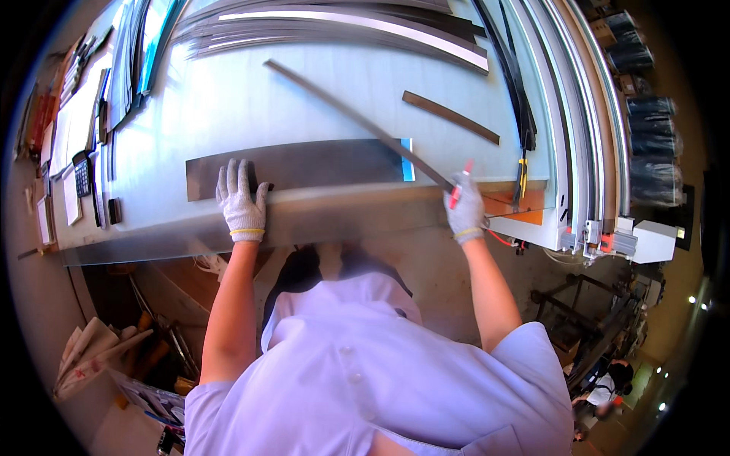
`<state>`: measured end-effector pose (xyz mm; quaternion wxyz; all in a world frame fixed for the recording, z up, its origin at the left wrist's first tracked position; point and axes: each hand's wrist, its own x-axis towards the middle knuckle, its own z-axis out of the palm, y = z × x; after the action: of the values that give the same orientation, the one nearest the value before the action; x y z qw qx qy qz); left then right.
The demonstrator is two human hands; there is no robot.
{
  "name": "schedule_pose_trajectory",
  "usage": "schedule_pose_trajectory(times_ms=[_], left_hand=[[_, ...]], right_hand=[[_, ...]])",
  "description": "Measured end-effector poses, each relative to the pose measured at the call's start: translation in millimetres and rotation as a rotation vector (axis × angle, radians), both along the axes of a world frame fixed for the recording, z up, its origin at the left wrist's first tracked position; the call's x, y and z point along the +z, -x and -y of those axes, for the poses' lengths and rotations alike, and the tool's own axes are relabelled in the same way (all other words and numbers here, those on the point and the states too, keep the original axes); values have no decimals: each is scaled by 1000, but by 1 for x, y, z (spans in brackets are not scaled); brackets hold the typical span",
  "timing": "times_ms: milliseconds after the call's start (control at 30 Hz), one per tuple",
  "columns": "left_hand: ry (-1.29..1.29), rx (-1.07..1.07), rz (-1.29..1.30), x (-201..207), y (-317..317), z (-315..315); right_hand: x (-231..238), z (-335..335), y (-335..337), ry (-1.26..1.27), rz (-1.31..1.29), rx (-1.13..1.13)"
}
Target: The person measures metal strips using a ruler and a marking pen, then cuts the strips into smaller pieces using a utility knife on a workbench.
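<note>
My left hand [242, 201], in a pale knitted glove, lies on the left part of a dark rectangular sheet [327, 161] with its fingers extended. The sheet lies along the near side of the table and has a blue-and-white strip at its right end. My right hand [465, 207], gloved too, is closed around a slim red pen-like tool [455, 199]. From this same hand a long narrow dark strip [342, 110] slants up and left across the sheet's right end. How the fingers grip the strip's near end is hidden.
Long dark and white strips [365, 23] are stacked at the table's [190, 99] far side. A short brown strip [450, 118] lies to the right. Metal rails [585, 99] border the right side. A calculator [82, 173] and papers sit left. Another person [604, 387] is at lower right.
</note>
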<state>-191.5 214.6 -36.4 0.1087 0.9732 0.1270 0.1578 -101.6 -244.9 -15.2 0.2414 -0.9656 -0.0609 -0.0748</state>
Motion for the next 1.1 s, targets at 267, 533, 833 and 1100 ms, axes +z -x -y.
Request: schedule_pose_trajectory(times_ms=[267,533,833,1100], left_hand=[[37,74,75,-4,31,-59],[37,-43,10,3,46,-88],[24,-1,-70,6,38,-86],[48,50,4,11,28,-88]], right_hand=[[46,-93,14,-214,86,155],[60,-189,37,-132,-118,236],[42,-162,13,-147,-139,411],[12,-172,-40,-38,-125,416]])
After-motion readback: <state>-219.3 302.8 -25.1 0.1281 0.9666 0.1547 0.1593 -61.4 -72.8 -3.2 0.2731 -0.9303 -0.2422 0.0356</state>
